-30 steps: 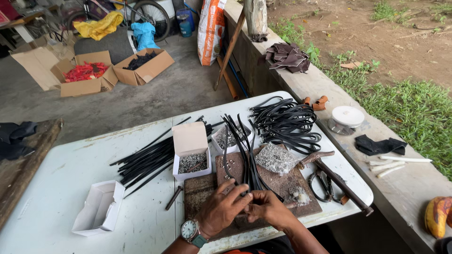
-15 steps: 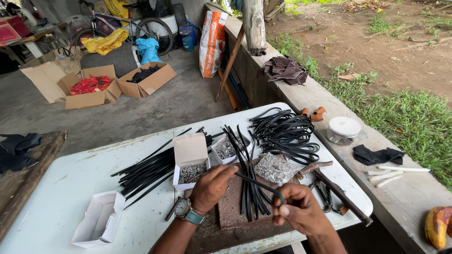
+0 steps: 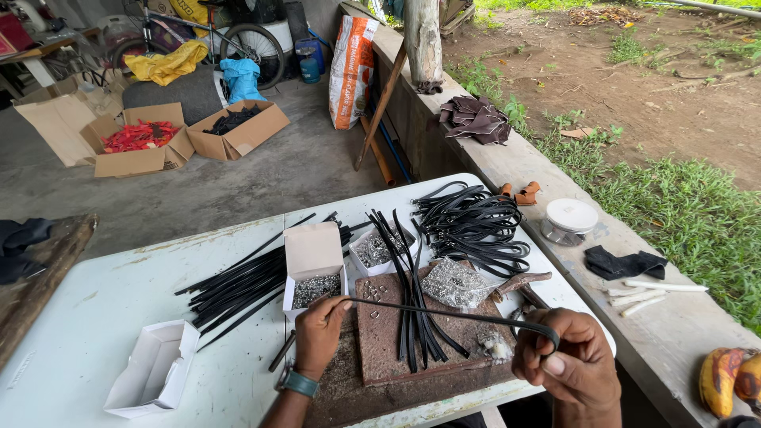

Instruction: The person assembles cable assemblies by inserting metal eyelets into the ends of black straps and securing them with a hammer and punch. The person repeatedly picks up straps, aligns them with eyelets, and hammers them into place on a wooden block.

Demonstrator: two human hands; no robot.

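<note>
Both hands have drawn apart since the earlier frame, pulling one black strap [image 3: 452, 315] out straight between them above the rusty metal plate [image 3: 396, 333]. Nearest the camera, the right hand [image 3: 572, 366] is curled into a fist around the strap's looped end, thumb pressed over it. Further left, the left hand [image 3: 319, 333], a watch on its wrist, pinches the strap's other end between thumb and fingertips, just in front of the open box of small metal pieces [image 3: 315, 273]. The strap is thin, flat and matt, running almost level from hand to hand and crossing over a bundle of like straps [image 3: 412, 301] that lies lengthwise on the plate. Beside that bundle sits a glinting heap of small silvery fittings [image 3: 453, 283]. An empty white carton [image 3: 153, 379] lies on the pale, scuffed table [image 3: 103, 317] at the left. Beyond the boxes a sheaf of straight black strips [image 3: 238, 281] fans leftward, and a tangle of looped straps [image 3: 476, 226] rests near the table's far edge. On the concrete ledge [image 3: 515, 170] stands a round white-lidded tub [image 3: 571, 220].
</note>
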